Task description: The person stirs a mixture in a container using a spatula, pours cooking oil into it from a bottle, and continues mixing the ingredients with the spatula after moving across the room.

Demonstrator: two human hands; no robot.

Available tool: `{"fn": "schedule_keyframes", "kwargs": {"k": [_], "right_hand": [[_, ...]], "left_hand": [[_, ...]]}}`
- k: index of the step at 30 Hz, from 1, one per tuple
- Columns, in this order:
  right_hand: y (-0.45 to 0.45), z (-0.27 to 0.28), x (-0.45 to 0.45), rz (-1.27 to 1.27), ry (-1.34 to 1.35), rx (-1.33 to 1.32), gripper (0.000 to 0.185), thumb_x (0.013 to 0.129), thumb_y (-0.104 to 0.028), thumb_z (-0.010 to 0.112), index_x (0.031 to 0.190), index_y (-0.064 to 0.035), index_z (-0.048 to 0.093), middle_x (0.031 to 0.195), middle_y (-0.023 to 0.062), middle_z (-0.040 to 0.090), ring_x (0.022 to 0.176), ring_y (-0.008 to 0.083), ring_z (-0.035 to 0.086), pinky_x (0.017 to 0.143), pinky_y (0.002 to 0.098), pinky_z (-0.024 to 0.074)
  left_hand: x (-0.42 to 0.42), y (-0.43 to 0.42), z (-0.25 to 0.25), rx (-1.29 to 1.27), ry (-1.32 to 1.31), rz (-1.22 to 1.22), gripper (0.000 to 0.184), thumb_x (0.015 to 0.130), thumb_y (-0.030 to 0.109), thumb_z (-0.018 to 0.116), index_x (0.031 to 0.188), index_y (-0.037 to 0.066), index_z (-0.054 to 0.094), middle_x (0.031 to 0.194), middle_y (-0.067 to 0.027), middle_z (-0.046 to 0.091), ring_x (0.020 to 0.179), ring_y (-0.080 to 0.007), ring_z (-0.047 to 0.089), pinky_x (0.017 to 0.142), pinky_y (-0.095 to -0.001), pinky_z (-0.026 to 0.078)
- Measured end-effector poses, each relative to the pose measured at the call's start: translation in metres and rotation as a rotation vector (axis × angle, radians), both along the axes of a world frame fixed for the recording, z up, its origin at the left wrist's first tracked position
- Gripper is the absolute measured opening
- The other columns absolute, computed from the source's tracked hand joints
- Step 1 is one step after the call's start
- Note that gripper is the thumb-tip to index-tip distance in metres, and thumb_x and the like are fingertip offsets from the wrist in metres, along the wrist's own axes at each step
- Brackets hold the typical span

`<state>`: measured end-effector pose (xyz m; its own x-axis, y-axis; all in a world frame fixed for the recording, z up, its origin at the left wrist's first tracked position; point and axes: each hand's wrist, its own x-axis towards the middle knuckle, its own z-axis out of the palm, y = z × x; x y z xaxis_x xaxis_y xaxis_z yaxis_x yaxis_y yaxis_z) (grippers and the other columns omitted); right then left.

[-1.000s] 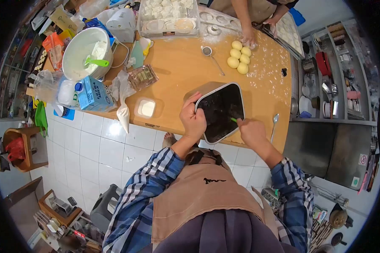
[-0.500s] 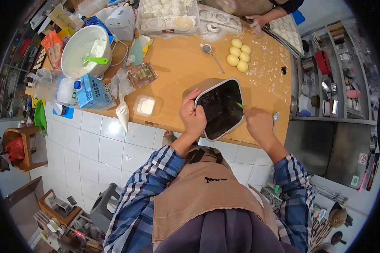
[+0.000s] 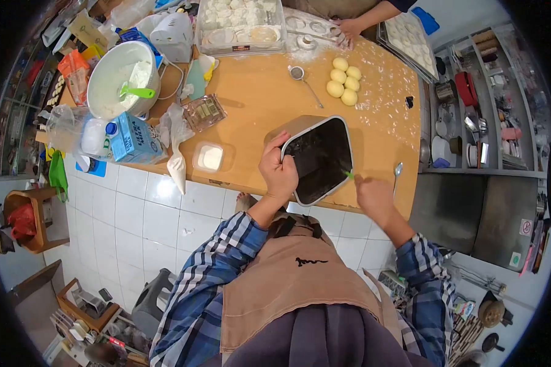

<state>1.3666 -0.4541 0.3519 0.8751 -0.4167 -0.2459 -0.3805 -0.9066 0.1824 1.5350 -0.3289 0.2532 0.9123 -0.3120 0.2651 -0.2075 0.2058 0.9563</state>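
Observation:
A deep tub with a pale rim (image 3: 346,136) is tilted toward me at the table's front edge, its inside coated with something dark, perhaps chocolate. My left hand (image 3: 280,168) is wrapped over the tub's left rim, thumb on the inner side. At the opposite rim, my right hand (image 3: 375,197) is closed around a green utensil (image 3: 349,174); only a bit of green shows and its head is hidden in the dark tub. A metal spoon (image 3: 398,171) lies to the right of my right hand. Left of the tub stands a small clear container of white stuff (image 3: 209,157).
Several yellow balls (image 3: 344,81) sit beyond the tub, near a small strainer (image 3: 297,73). At left are a white bowl (image 3: 96,76), a milk carton (image 3: 134,140) and a piping bag (image 3: 176,165). A co-worker's hand (image 3: 349,29) is at the far edge, beside stacked trays (image 3: 404,43).
My right hand and the green utensil have shifted slightly downward along the tub's right rim. The left hand keeps its hold. The co-worker's hand has moved left.

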Motion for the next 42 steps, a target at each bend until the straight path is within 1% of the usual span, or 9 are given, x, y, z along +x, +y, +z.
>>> {"fn": "schedule_keyframes", "kwargs": {"k": [5, 11, 15, 19, 22, 28, 30, 34, 42], "right_hand": [[0.039, -0.001, 0.004, -0.158, -0.146, 0.356, 0.015, 0.078, -0.01, 0.051, 0.076, 0.0018, 0.06, 0.062, 0.0194, 0.059, 0.058, 0.0328, 0.061, 0.053, 0.044, 0.0473], [0.024, -0.007, 0.011, -0.347, -0.096, 0.187, 0.017, 0.075, -0.012, 0.052, 0.077, 0.0016, 0.062, 0.064, 0.0232, 0.059, 0.063, 0.0399, 0.06, 0.058, 0.0483, 0.0465], [0.068, -0.01, 0.025, -0.247, -0.044, 0.357, 0.017, 0.074, -0.012, 0.051, 0.073, 0.0009, 0.063, 0.065, 0.0228, 0.059, 0.063, 0.0387, 0.06, 0.057, 0.0479, 0.0468], [0.043, 0.003, 0.033, -0.311, -0.134, 0.28, 0.014, 0.073, -0.01, 0.053, 0.073, 0.0001, 0.063, 0.068, 0.0229, 0.06, 0.066, 0.0376, 0.061, 0.058, 0.0459, 0.0474], [0.027, -0.009, 0.036, -0.383, -0.009, 0.138, 0.014, 0.075, -0.011, 0.053, 0.073, -0.0007, 0.063, 0.068, 0.0209, 0.061, 0.067, 0.0375, 0.061, 0.058, 0.0453, 0.0475], [0.061, -0.023, 0.032, -0.229, -0.139, 0.384, 0.013, 0.074, -0.013, 0.055, 0.072, -0.0025, 0.063, 0.066, 0.0198, 0.061, 0.062, 0.0368, 0.061, 0.054, 0.0452, 0.0466], [0.047, -0.012, 0.033, -0.259, -0.16, 0.295, 0.014, 0.075, -0.014, 0.054, 0.073, -0.0034, 0.063, 0.066, 0.0197, 0.061, 0.062, 0.0363, 0.061, 0.054, 0.0453, 0.0463], [0.032, -0.008, 0.026, -0.248, -0.123, 0.155, 0.015, 0.077, -0.015, 0.052, 0.075, -0.0048, 0.062, 0.065, 0.0179, 0.06, 0.06, 0.0349, 0.06, 0.053, 0.0449, 0.0459], [0.054, -0.01, 0.019, -0.263, -0.214, 0.173, 0.012, 0.079, -0.015, 0.054, 0.085, -0.007, 0.062, 0.063, 0.0145, 0.058, 0.058, 0.0326, 0.058, 0.053, 0.0432, 0.0451]], "left_hand": [[-0.002, 0.002, 0.0, 0.001, -0.039, 0.016, 0.031, 0.065, -0.005, 0.041, 0.087, -0.008, 0.062, 0.104, -0.0185, 0.059, 0.104, -0.0304, 0.055, 0.092, -0.0353, 0.04], [-0.002, 0.003, -0.005, 0.023, -0.055, 0.029, 0.031, 0.065, -0.005, 0.041, 0.087, -0.008, 0.062, 0.103, -0.0184, 0.059, 0.105, -0.031, 0.054, 0.093, -0.0365, 0.04], [-0.003, 0.004, -0.006, 0.016, -0.093, 0.047, 0.031, 0.065, -0.004, 0.041, 0.087, -0.008, 0.062, 0.103, -0.018, 0.059, 0.105, -0.0314, 0.054, 0.093, -0.0366, 0.04], [-0.001, 0.007, -0.01, 0.044, -0.041, 0.067, 0.029, 0.064, -0.005, 0.041, 0.085, -0.008, 0.061, 0.102, -0.0178, 0.059, 0.104, -0.0323, 0.054, 0.092, -0.0373, 0.041], [-0.001, 0.006, -0.01, 0.007, -0.079, 0.074, 0.026, 0.063, -0.006, 0.041, 0.082, -0.009, 0.059, 0.099, -0.0176, 0.059, 0.102, -0.0335, 0.055, 0.091, -0.0378, 0.041], [-0.003, 0.007, -0.007, 0.029, -0.031, 0.061, 0.03, 0.064, -0.005, 0.041, 0.086, -0.009, 0.061, 0.102, -0.0176, 0.058, 0.103, -0.0327, 0.054, 0.092, -0.0367, 0.04], [-0.003, 0.008, -0.008, 0.021, -0.02, 0.069, 0.03, 0.064, -0.005, 0.041, 0.086, -0.009, 0.061, 0.102, -0.0177, 0.058, 0.103, -0.0321, 0.053, 0.092, -0.0364, 0.04], [-0.003, 0.008, -0.012, 0.077, 0.015, 0.074, 0.027, 0.069, -0.004, 0.044, 0.089, -0.008, 0.061, 0.104, -0.0169, 0.057, 0.102, -0.0298, 0.053, 0.091, -0.0348, 0.04], [-0.005, 0.028, -0.033, 0.147, 0.193, 0.052, 0.018, 0.087, 0.009, 0.053, 0.095, -0.003, 0.063, 0.115, -0.0128, 0.05, 0.101, -0.0229, 0.05, 0.088, -0.0307, 0.039]]}}
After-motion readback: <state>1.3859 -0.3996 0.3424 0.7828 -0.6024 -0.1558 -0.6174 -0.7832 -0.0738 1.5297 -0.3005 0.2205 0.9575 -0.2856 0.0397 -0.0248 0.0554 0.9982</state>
